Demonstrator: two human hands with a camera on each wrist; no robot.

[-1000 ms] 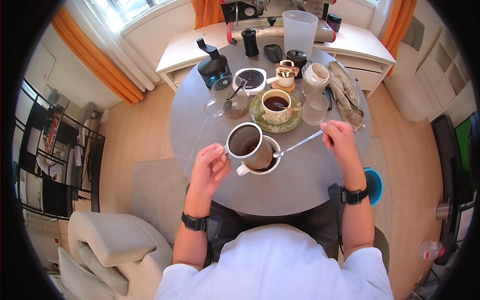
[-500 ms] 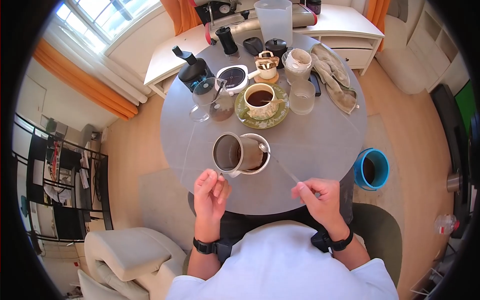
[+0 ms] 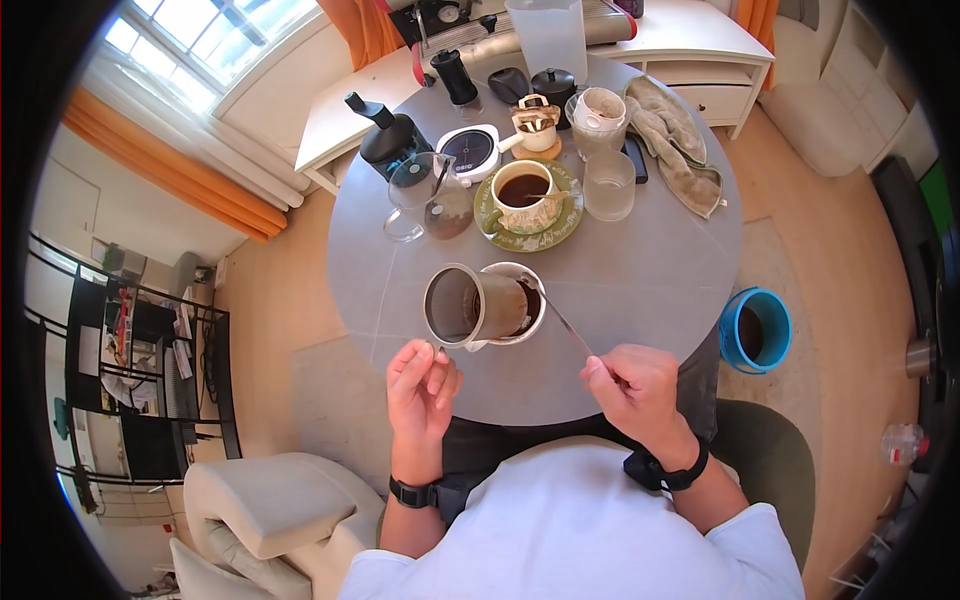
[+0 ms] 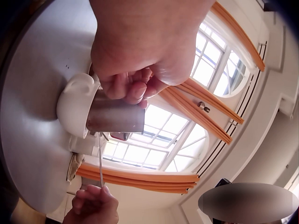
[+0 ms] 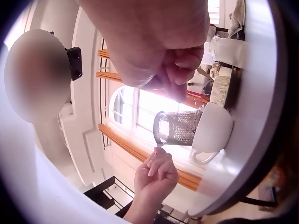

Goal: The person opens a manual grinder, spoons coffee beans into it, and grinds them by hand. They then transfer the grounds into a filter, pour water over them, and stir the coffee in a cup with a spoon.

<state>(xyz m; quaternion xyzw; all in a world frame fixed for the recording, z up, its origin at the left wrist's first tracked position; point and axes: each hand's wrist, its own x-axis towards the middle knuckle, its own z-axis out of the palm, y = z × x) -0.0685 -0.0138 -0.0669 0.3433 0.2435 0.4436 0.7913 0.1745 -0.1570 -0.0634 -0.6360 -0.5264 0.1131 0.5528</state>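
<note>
A metal mesh filter (image 3: 492, 306) leans in a white cup (image 5: 214, 128), its open end tipped toward the left and its lower end inside the rim. At the filter's rim, my left hand (image 3: 422, 388) pinches its small handle between thumb and fingers. My right hand (image 3: 640, 395) grips the handle end of a long thin metal spoon (image 3: 568, 328). The spoon's other end reaches over the cup's rim beside the filter. Dark brown contents show inside the cup around the filter. The left wrist view shows the spoon (image 4: 101, 163) running from the right fingers up to the cup.
Beyond the cup stand a coffee cup (image 3: 523, 215) on a green saucer (image 3: 492, 228), a glass jug (image 3: 440, 205), a drinking glass (image 3: 609, 190), a round-topped scale (image 3: 470, 155) and a black grinder (image 3: 390, 140). A cloth (image 3: 675, 140) lies at right. A blue bucket (image 3: 785, 330) stands on the floor.
My right hand has come down toward the table's near edge, swinging the spoon's handle nearer me. The filter now leans farther left. My left hand keeps its hold.
</note>
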